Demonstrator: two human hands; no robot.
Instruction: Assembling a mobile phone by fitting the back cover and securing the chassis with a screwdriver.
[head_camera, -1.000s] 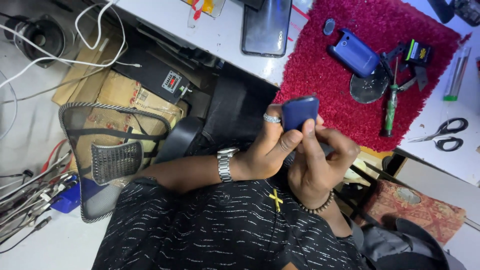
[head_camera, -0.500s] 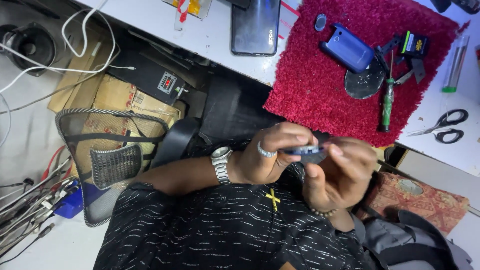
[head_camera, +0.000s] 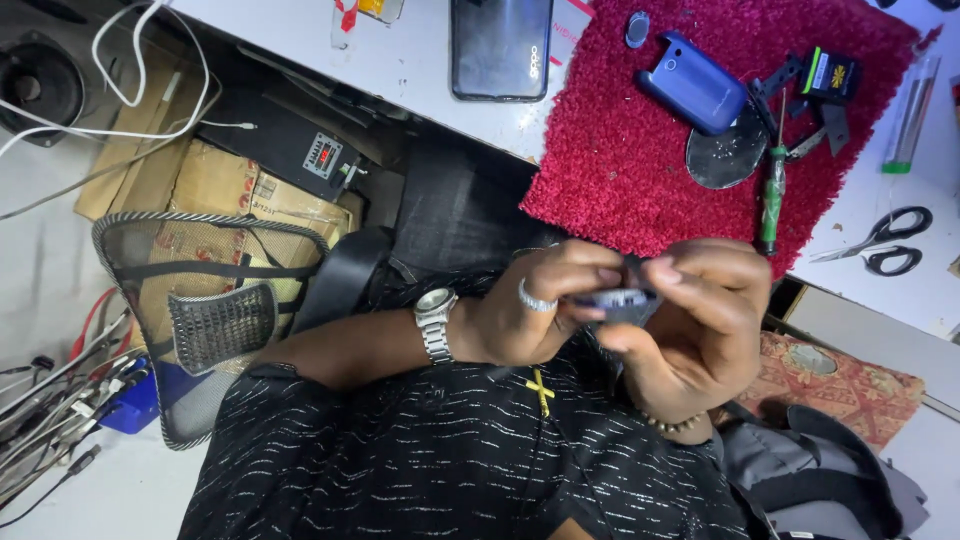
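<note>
Close to the chest, the left hand (head_camera: 535, 310) and right hand (head_camera: 700, 320) pinch a small blue phone casing (head_camera: 618, 298) edge-on, fingers curled tight and hiding most of it. Beyond, a shaggy red mat (head_camera: 640, 150) carries a blue phone body (head_camera: 693, 88) and green-handled screwdriver (head_camera: 771, 200); farther, a black smartphone (head_camera: 500, 48) lies on the white desk (head_camera: 400, 60).

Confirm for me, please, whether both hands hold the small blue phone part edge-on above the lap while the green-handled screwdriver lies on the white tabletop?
Not quite: the head view shows the green-handled screwdriver lying on the red shaggy mat, not the white tabletop. Both hands, left and right, do hold the small blue phone part edge-on.
</note>
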